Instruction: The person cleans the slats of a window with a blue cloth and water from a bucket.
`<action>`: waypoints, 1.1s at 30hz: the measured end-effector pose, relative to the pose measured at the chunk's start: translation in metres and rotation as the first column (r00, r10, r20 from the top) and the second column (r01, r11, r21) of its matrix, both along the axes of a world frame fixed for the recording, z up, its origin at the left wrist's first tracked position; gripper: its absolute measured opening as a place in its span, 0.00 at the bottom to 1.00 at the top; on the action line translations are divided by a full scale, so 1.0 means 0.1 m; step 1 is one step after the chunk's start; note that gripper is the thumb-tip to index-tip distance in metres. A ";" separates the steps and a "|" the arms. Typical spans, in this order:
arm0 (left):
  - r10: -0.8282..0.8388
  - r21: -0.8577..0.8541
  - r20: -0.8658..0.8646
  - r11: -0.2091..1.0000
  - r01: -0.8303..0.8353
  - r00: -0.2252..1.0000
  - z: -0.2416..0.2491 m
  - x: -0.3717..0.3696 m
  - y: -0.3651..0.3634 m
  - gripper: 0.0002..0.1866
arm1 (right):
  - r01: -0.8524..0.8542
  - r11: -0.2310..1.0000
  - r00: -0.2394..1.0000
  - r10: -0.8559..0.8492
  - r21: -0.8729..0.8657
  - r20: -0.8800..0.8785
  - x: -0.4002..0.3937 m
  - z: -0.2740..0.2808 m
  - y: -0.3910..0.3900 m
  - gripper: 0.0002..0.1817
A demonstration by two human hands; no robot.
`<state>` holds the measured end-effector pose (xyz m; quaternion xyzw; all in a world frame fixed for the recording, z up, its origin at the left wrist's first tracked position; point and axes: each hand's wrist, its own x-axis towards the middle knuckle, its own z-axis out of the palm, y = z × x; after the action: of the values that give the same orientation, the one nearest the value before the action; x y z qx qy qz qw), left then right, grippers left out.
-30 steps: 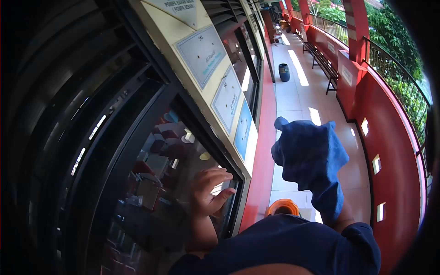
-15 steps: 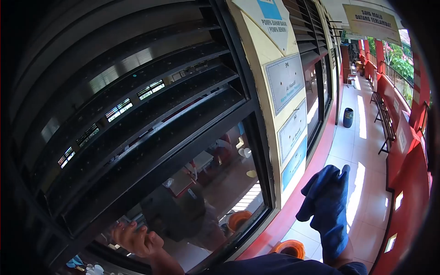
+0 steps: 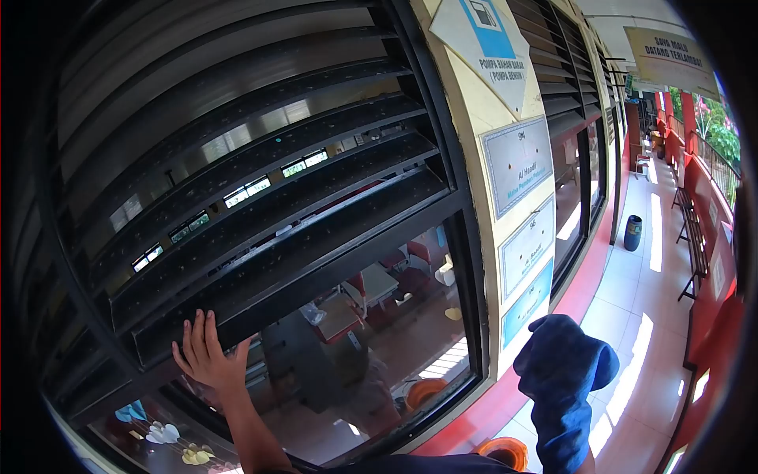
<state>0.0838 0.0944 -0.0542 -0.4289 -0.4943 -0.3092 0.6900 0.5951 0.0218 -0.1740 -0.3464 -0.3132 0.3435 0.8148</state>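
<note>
At the lower left, my left hand (image 3: 209, 355) is raised with its fingers spread, against the dark window frame just under the lowest louvre slat (image 3: 316, 245). Nothing is held in it. A dark blue cloth (image 3: 562, 371) covers my right hand at the lower right, so its fingers are hidden. The cloth hangs in front of the red lower wall and the walkway, away from the glass. Dust specks dot the dark slats. Below them is a glass pane (image 3: 379, 316) with desks showing through it.
An orange bucket (image 3: 505, 452) stands on the floor below the cloth. Signs (image 3: 517, 166) are fixed on the cream pillar. Along the tiled walkway are a dark bin (image 3: 632, 233) and a bench (image 3: 691, 237) beside the red wall.
My left hand has moved up to the frame, its fingers now stretched and spread. The cloth over my right hand has changed shape, its top now bunched to the right. The view has shifted.
</note>
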 end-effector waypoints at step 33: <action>-0.168 0.037 0.074 0.986 0.165 0.983 0.01 0.01 0.02 0.35 | 0.696 0.611 0.149 0.389 -0.376 0.909 -1.08 0.22 -0.23 0.16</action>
<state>0.0846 0.0966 -0.0529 -0.4459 -0.4781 -0.3895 0.6488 0.4867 -0.0012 -0.1517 -0.8212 -0.5311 0.0274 0.2068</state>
